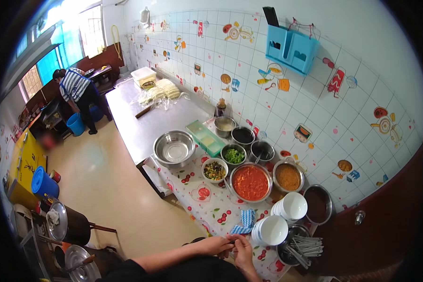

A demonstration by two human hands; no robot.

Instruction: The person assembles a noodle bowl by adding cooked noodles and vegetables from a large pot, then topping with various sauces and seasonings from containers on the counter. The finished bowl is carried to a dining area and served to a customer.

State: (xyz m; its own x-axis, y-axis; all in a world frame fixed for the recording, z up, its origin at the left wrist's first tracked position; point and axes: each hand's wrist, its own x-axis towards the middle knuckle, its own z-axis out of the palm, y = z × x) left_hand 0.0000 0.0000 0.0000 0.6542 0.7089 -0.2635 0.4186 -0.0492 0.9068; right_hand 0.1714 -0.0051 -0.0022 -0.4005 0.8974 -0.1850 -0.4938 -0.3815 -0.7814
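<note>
My left hand (215, 246) and my right hand (242, 252) meet at the lower middle, in front of the table's near edge. Their fingertips are pinched together, with a small dark bit showing between them that I cannot make out. Just beyond lies a blue-and-white checked cloth (244, 222) on the cherry-patterned table cover (203, 193). Beside my right hand stand two stacks of white bowls, one nearer (273, 230) and one farther (294, 206). A metal pot (280, 253) at the right holds several pale spoons (306, 246).
Past the cloth stand a basin of red sauce (271, 183), chopped greens (233, 155), a bowl of mixed diced food (214, 170) and several dark sauces. A steel basin (174, 148) and bagged noodles (164, 89) sit farther left. Another person (80, 91) bends by the far stove.
</note>
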